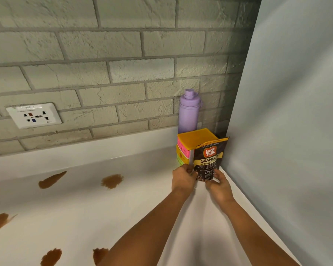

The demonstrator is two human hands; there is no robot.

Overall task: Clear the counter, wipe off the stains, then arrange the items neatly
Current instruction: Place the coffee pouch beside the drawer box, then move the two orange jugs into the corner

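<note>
Now my left hand (183, 177) and right hand (218, 182) both pinch the bottom of the coffee pouch (210, 158), upright in the counter (161, 198) corner against the stacked boxes (188, 148). I think it may tip over when released, being soft and thin.

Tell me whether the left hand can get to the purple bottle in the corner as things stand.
Probably not directly: the left hand holds the coffee pouch together with the right hand, and the stacked containers stand in front of the purple bottle. It would have to let go and reach over.
</note>
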